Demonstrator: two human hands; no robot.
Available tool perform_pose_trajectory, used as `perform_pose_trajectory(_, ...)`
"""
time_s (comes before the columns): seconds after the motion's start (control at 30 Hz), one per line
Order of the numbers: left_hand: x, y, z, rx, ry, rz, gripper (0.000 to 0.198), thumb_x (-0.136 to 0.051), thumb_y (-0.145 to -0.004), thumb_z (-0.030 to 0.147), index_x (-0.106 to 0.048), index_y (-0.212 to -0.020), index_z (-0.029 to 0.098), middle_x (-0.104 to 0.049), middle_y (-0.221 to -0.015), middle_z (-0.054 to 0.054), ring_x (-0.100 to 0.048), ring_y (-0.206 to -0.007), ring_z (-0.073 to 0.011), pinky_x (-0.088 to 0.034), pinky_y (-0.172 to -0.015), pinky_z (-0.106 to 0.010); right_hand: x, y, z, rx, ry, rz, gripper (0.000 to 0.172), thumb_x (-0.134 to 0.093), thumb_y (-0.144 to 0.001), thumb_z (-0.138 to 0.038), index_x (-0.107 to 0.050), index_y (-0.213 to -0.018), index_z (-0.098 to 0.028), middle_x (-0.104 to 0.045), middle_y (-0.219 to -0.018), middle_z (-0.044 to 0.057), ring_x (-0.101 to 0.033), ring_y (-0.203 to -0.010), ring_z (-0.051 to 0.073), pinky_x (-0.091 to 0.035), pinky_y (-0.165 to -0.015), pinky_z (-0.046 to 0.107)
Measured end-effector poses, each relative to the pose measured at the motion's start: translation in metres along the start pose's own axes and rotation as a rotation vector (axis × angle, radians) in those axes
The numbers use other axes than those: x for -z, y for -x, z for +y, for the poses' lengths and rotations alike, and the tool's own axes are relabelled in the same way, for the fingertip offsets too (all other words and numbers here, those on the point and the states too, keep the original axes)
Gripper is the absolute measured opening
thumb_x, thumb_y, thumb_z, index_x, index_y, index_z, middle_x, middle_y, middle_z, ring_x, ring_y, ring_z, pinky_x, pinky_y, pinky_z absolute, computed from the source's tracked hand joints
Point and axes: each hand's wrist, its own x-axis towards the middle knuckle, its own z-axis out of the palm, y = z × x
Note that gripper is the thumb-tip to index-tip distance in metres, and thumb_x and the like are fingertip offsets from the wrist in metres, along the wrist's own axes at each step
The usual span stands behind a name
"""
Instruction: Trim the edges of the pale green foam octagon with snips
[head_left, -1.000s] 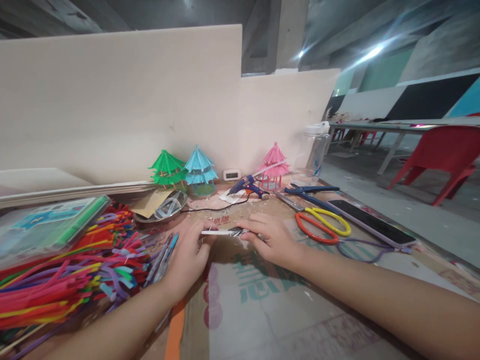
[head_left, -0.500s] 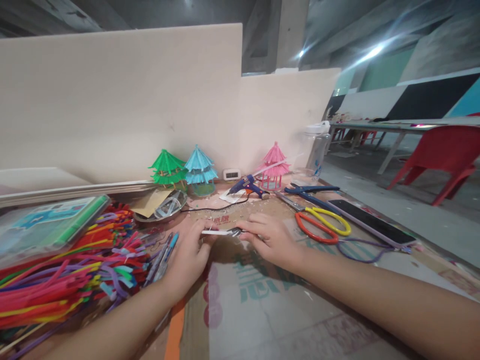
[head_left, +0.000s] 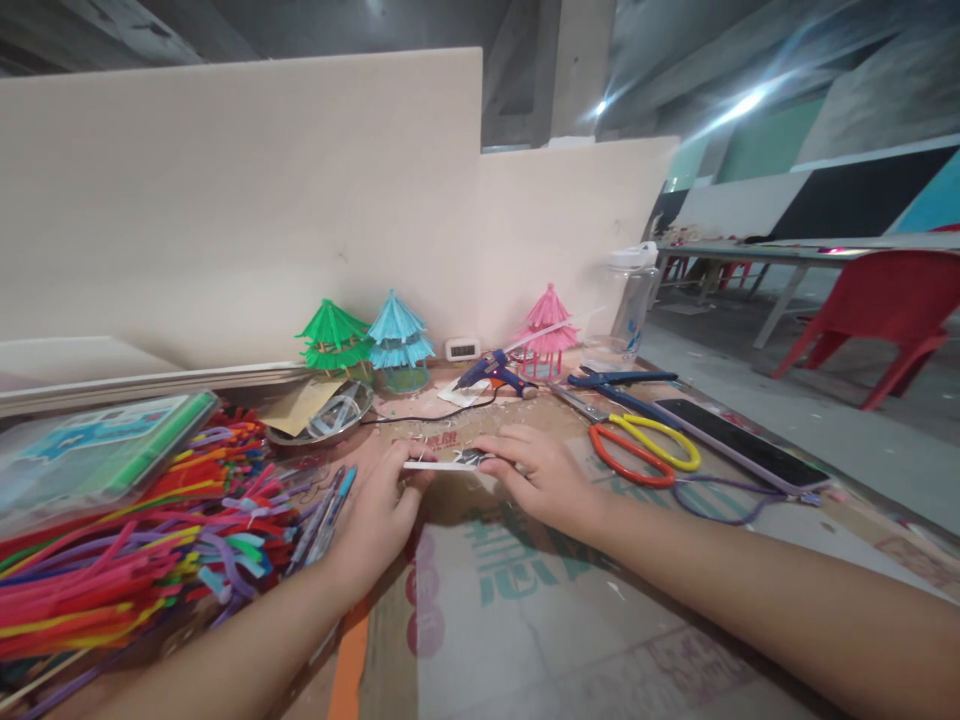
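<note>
My left hand [head_left: 382, 505] is closed, its thumb and fingers pinching the left end of a thin white flat piece [head_left: 439, 466] seen nearly edge-on. On the right, my right hand [head_left: 544, 482] has its thumb against the other end of that piece. Its bent fingers rest over a small black-and-white bit [head_left: 471, 457] on top, whose kind I cannot make out. Both hands hover above the cardboard-covered table [head_left: 525, 640]. Beyond them lie a blue glue gun [head_left: 499, 372] and scissors [head_left: 645, 450] with red and yellow handles.
Pipe cleaners [head_left: 135, 570] and a plastic case [head_left: 105, 450] crowd the left, beside several pens [head_left: 326, 515]. Green [head_left: 330, 335], blue [head_left: 400, 335] and pink paper pavilions [head_left: 550, 325] stand behind. Dark-handled pliers [head_left: 622, 380], a phone [head_left: 739, 445] and a bottle [head_left: 634, 300] are at right.
My right thumb has shifted onto the white piece's right end, and more of that piece shows. The dark bit now sits above it. My left hand has barely moved.
</note>
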Motion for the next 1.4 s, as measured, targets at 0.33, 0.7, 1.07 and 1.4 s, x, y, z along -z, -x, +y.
perform_pose_trajectory(0.33, -0.001, -0.001, 0.0, -0.041, -0.014, 0.024, 0.012, -0.043, -0.084, 0.02, -0.054, -0.09, 0.02, -0.06, -0.091, -0.003, -0.055, -0.091, -0.0184, -0.043, -0.082, -0.031, -0.001, 0.002, 0.0, -0.019, -0.03, -0.022, 0.031, -0.043, -0.092, -0.035, -0.067, -0.1, -0.017, -0.066, -0.078, 0.008, -0.059, -0.072, 0.018, -0.047, -0.066, 0.031)
perform_pose_trajectory(0.7, 0.0, 0.001, 0.004, -0.037, 0.01, 0.072, 0.011, -0.042, -0.085, 0.022, -0.052, -0.09, 0.021, -0.058, -0.092, -0.004, -0.054, -0.092, -0.0195, -0.043, -0.083, -0.033, 0.0, 0.002, -0.001, -0.056, -0.037, -0.029, 0.028, -0.045, -0.091, -0.033, -0.066, -0.103, -0.019, -0.067, -0.083, 0.008, -0.06, -0.077, 0.019, -0.048, -0.069, 0.031)
perform_pose_trajectory(1.07, 0.0, 0.003, 0.003, -0.087, -0.07, -0.002, 0.02, -0.043, -0.079, 0.012, -0.055, -0.092, 0.021, -0.061, -0.096, -0.004, -0.054, -0.094, -0.0202, -0.043, -0.084, -0.034, 0.001, 0.002, -0.007, 0.04, -0.004, -0.066, 0.031, -0.041, -0.093, -0.034, -0.065, -0.103, -0.017, -0.063, -0.074, 0.006, -0.056, -0.07, 0.018, -0.044, -0.062, 0.029)
perform_pose_trajectory(1.4, -0.001, 0.003, 0.008, -0.068, -0.057, -0.014, 0.015, -0.044, -0.083, 0.017, -0.056, -0.09, 0.021, -0.063, -0.093, -0.004, -0.057, -0.093, -0.0198, -0.045, -0.083, -0.034, 0.002, 0.001, -0.007, 0.093, 0.013, -0.047, 0.032, -0.039, -0.094, -0.034, -0.064, -0.1, -0.015, -0.059, -0.07, 0.005, -0.053, -0.065, 0.016, -0.04, -0.057, 0.027)
